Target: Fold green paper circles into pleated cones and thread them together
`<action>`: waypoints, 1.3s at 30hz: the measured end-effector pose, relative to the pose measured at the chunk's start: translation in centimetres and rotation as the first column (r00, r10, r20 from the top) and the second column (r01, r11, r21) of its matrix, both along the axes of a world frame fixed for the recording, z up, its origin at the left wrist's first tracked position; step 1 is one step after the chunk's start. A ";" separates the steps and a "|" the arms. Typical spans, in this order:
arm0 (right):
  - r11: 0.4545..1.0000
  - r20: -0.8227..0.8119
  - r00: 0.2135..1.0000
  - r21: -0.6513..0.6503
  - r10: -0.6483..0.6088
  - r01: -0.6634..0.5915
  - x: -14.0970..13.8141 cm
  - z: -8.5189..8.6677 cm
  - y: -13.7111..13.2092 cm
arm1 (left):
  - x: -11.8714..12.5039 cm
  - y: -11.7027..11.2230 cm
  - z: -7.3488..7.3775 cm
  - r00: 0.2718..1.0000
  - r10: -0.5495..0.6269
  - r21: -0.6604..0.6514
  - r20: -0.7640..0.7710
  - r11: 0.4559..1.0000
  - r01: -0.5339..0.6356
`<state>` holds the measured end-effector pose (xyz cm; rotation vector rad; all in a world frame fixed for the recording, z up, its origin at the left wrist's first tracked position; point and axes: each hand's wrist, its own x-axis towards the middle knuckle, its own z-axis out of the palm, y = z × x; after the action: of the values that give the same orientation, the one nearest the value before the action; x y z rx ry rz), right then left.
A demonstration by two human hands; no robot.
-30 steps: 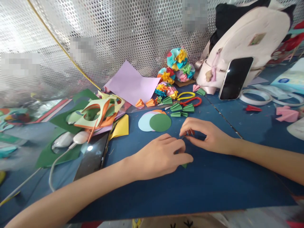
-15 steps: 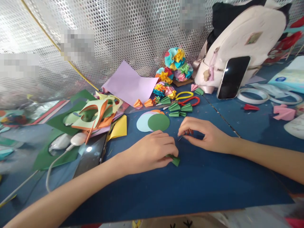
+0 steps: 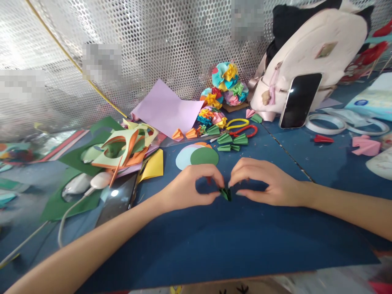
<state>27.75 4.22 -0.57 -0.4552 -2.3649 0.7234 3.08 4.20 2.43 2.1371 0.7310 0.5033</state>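
Between thumb and forefinger, my left hand (image 3: 192, 185) pinches a small dark green folded paper piece (image 3: 226, 193) above the blue tabletop. My right hand (image 3: 266, 181) is curved just right of that piece. Its thumb and forefinger are apart, with the forefinger tip beside the paper; whether it touches cannot be made out. Beyond my hands lie overlapping paper circles, the green circle (image 3: 204, 157) on top of the light blue circle (image 3: 183, 157). Several pleated green paper pieces (image 3: 225, 139) rest behind them, close to scissors with red and yellow handles (image 3: 248, 131).
On the left, cut paper scraps (image 3: 113, 149) lie near a dark phone (image 3: 118, 204) and a white cable (image 3: 65, 216). A purple sheet (image 3: 168, 106) and paper flower balls (image 3: 225, 76) sit at the back. A pale backpack (image 3: 315, 57), upright phone (image 3: 301, 100) and tape roll (image 3: 326, 123) are right.
My left hand has turned and lifted its fingers, bringing the green piece slightly up between the hands. My right hand has shifted a little nearer, its thumb and forefinger now apart.
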 end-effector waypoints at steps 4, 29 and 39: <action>0.999 0.034 0.999 0.040 0.010 -0.011 -0.3 -0.1 -0.2 | 0.3 -0.2 -0.8 0.999 0.050 -0.087 -0.016 0.995 -0.051; 0.986 0.121 0.981 0.081 -0.153 0.144 -1.2 -0.2 -1.3 | 0.8 -1.4 -1.6 0.987 0.111 0.130 0.112 0.984 -0.125; 0.968 -0.013 0.970 -0.065 -0.244 0.243 -1.7 0.0 -1.8 | 1.9 -2.5 -1.6 0.946 0.281 0.055 0.160 0.955 -0.293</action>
<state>26.03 2.38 -0.55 -0.7471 -2.2202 0.6844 4.97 1.71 0.85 2.0459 0.9558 0.8518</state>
